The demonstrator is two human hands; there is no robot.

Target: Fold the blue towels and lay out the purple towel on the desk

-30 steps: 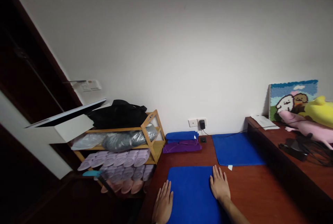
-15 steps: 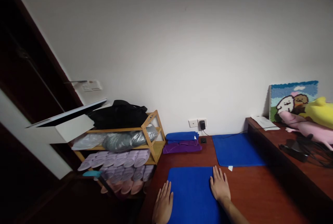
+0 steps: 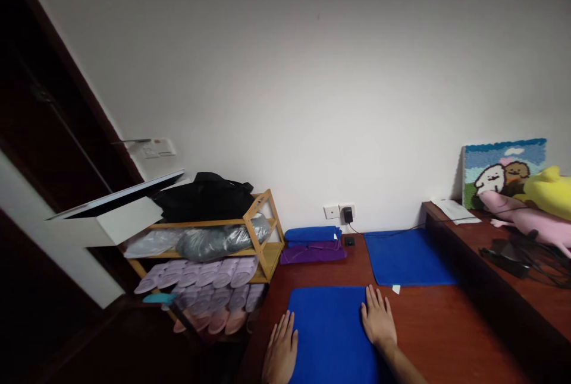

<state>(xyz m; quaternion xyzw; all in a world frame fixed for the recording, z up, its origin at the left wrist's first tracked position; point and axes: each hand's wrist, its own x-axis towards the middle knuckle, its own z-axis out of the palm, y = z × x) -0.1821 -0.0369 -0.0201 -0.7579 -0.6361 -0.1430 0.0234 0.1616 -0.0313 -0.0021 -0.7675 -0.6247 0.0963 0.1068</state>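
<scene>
A blue cloth (image 3: 330, 330) lies flat on the reddish-brown table (image 3: 446, 324), its near end cut off by the frame's bottom. My left hand (image 3: 281, 349) rests flat over its left edge, fingers extended. On its right edge lies my right hand (image 3: 378, 318), palm down with fingers spread. Neither hand holds anything. Behind, a second blue cloth (image 3: 408, 258) is spread near the wall, with a small white tag (image 3: 396, 289) at its front edge. A folded blue cloth (image 3: 310, 234) sits on a folded purple cloth (image 3: 312, 252) at the back left.
Left of the table stands a wooden rack (image 3: 263, 241) with slippers (image 3: 243, 271), wrapped bundles and a black bag (image 3: 207, 197). A black plug (image 3: 348, 214) trails a cable rightward. The raised right surface holds a pink plush (image 3: 526, 217), a yellow plush (image 3: 551, 191) and a picture (image 3: 502, 173).
</scene>
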